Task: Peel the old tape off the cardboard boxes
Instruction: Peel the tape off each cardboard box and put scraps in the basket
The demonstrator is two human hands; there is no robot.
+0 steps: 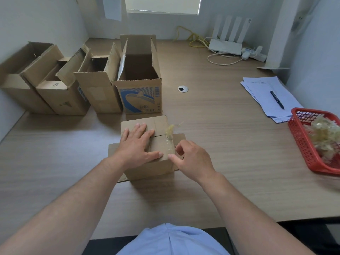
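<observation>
Risk centres on the clear, yellowed strip of old tape (pixel 170 142) that crosses the top of the small brown cardboard box (pixel 150 168) at the middle of the pale wood-grain desk (pixel 220 144). Left hand (pixel 138 144) lies spread flat on the lid, pressing it down. Right hand (pixel 191 159) has curled fingers, with the thumb tip at the tape's near end — whether it has a hold cannot be told. The far end stands lifted and crumpled. A fast, steep pull would likely snap the strip or tear the cardboard's paper face; slack left-hand pressure would let the box lift or slide.
</observation>
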